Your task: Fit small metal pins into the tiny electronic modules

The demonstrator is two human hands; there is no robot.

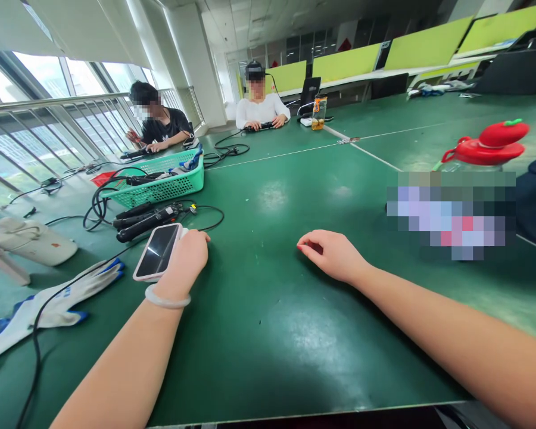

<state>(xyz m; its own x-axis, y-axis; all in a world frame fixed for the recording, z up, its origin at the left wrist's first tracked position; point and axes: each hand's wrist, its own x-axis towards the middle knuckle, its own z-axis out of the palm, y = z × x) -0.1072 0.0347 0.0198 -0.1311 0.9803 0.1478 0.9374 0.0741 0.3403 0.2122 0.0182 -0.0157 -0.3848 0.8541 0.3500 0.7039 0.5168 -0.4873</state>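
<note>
My left hand (188, 255), with a pale bangle (167, 298) at the wrist, is curled closed on the green table. It overlaps the right edge of a phone (158, 251) in a pale pink case, whose dark screen faces up. The left fingertips are turned away, so whatever they might hold is hidden. Farther right, my right hand (329, 255) rests on the table with its fingers bent and the thumb and forefinger tips together. A gap shows inside that curl, and nothing is in it.
Left lie a white-and-blue glove (58, 298), black handheld devices (147, 220), cables and a green basket (161, 186). A white object (40, 241) stands beyond the glove. On the right is a red-lidded bottle (491, 144), partly blurred. Two people (261, 110) sit across the table (259, 333).
</note>
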